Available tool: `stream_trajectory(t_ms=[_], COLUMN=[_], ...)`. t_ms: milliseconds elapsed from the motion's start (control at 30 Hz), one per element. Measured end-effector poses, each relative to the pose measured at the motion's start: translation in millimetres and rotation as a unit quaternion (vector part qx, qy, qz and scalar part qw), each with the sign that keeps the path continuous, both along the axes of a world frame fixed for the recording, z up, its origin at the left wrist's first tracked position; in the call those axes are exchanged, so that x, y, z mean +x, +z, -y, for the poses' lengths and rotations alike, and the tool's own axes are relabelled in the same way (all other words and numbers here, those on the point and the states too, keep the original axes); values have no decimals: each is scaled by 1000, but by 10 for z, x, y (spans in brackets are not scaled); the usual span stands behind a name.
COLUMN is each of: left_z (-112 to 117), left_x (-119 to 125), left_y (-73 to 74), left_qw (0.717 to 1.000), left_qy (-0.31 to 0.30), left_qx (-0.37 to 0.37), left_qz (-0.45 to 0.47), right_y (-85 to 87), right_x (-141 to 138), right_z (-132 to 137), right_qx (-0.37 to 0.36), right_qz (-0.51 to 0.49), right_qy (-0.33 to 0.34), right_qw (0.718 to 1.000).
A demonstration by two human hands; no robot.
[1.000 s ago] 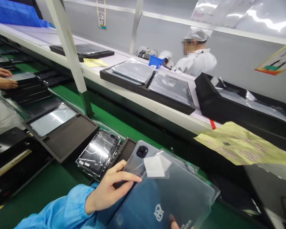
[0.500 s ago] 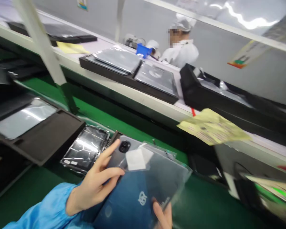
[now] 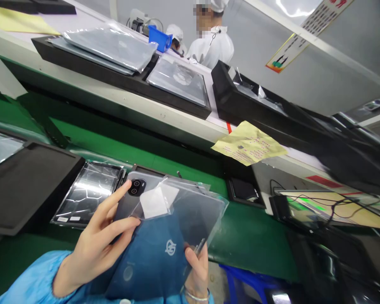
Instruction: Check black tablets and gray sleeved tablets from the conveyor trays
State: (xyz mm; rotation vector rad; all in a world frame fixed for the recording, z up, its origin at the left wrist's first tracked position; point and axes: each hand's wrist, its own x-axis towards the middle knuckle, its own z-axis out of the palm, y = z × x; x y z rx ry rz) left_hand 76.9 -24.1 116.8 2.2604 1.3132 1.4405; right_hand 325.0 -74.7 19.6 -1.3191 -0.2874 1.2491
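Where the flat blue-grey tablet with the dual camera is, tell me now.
In the head view, the blue-grey tablet is at lower centre, between the left hand and right hand, right of the flat black panels in clear plastic.

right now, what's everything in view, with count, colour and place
tablet: 1, blue-grey, bottom centre
plastic bag: 1, clear, partly over tablet
bench: 1, green, below
dark tablets: several, black, bench's left
shelf: 1, white, across middle
trays: several, black, bench and shelf
light tablets: at least 3, grey, on shelf
box: 1, black, shelf's right
papers: 2, yellow, shelf
bin: 1, blue, top centre
people: 2, white-capped, beyond shelf
sign: 1, white, upper right
wires: several, black, right
sleeves: 2, blue, bottom
left hand: 1, bare, touching tablet
right hand: 1, bare, gripping tablet's right edge
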Motion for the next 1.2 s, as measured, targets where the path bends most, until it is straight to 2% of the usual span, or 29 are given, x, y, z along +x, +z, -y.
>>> stream_trajectory(t_ms=[267, 500, 633, 933, 1100, 1200], left_z=[-51, -54, -58, 39, 101, 144], left_x=[-57, -18, -10, -16, -13, 22], left_y=[82, 50, 71, 47, 68, 77], left_qw=[999, 1000, 999, 998, 997, 996], left_qy=[5, 11, 20, 59, 67, 80], left_qx=[-11, -2, 5, -2, -7, -7], left_qz=[-46, -8, -36, -39, -39, -46], right_y=[-33, 112, 199, 71, 97, 122], right_x=[6, -57, -96, -40, -43, 7], right_z=[18, -3, -34, 0, -28, 6], right_qx=[12, 11, 3, -18, -17, -13], right_qz=[-6, -24, -38, -35, -30, -10], right_qy=[36, 34, 31, 53, 57, 92], right_qw=[999, 999, 999, 998, 998, 996])
